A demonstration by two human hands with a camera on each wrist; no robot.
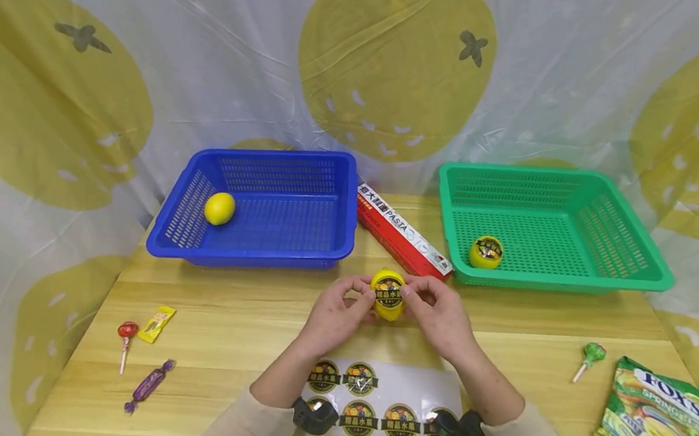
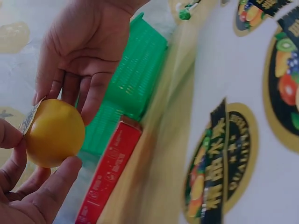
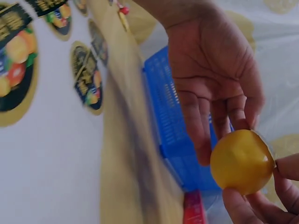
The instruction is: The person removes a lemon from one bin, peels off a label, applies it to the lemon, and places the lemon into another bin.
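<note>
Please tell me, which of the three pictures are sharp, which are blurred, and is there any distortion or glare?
Head view: evenly lit and sharp, with wide-angle bending at the edges; slight glare on the sticker sheet. Left wrist view: the lemon is fairly clear, the red box and green basket smeared. Right wrist view: soft overall, the blue basket and table edge blurred.

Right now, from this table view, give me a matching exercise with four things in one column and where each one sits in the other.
Things:
1. bare yellow lemon
2. yellow lemon with a round sticker
3. green-wrapped lollipop
4. red cardboard wrap box

Places:
A. between the two baskets
B. held by both hands
C. in the blue plastic basket
D. on the table near the green candy bag

Pairs: 1-C, 2-B, 3-D, 4-A
</note>
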